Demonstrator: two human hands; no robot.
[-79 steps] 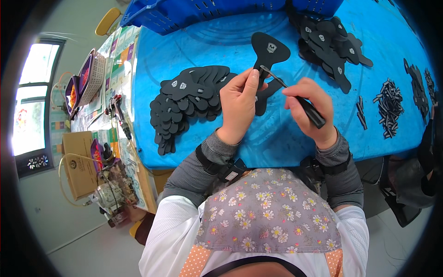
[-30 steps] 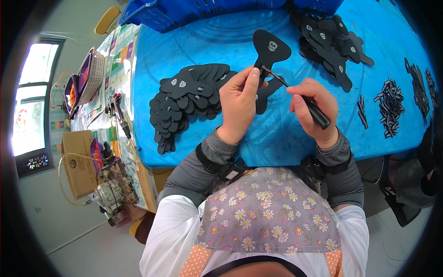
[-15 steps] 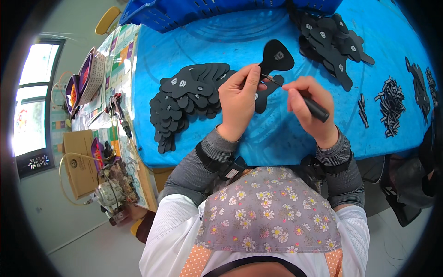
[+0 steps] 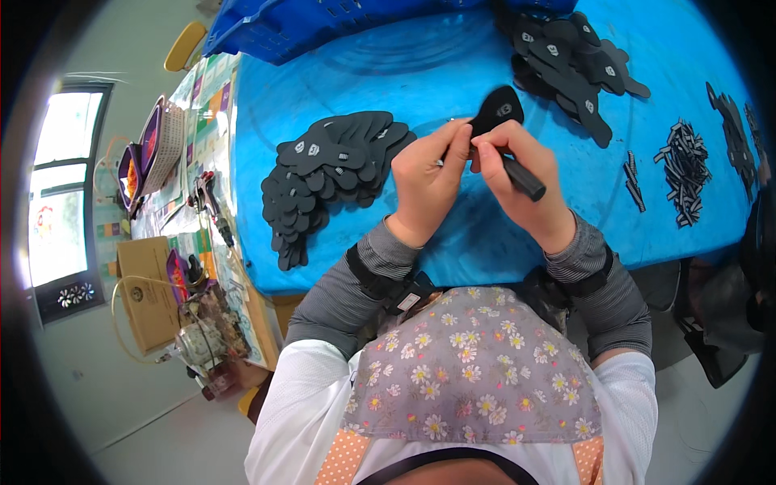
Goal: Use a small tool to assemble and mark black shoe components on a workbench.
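Observation:
My left hand [image 4: 430, 184] is closed on a flat black flexible piece [image 4: 496, 109] with a rounded, widened end and a small grey printed mark. That end sticks up beyond my fingers; its other part is hidden by my hands. Wrapped round a hand tool with a thick black handle [image 4: 524, 178], my right hand [image 4: 533, 166] meets the left at the fingertips. The tool's tip is hidden where the fingers come together. Left of my hands lies a fanned heap of similar black pieces [image 4: 327, 153], some bearing small striped bits.
A second pile of black pieces [image 4: 566, 61] lies at the far right. Small striped bits [image 4: 683, 174] are heaped to the right, beside a short row of them [image 4: 632, 182]. A blue plastic crate [image 4: 283, 36] stands at the back; a side table [image 4: 212, 113] adjoins the left edge.
My right hand has moved left and closed up against my left hand, bringing the tool with it. The black piece has tilted and sits slightly lower; its lower part has gone out of sight.

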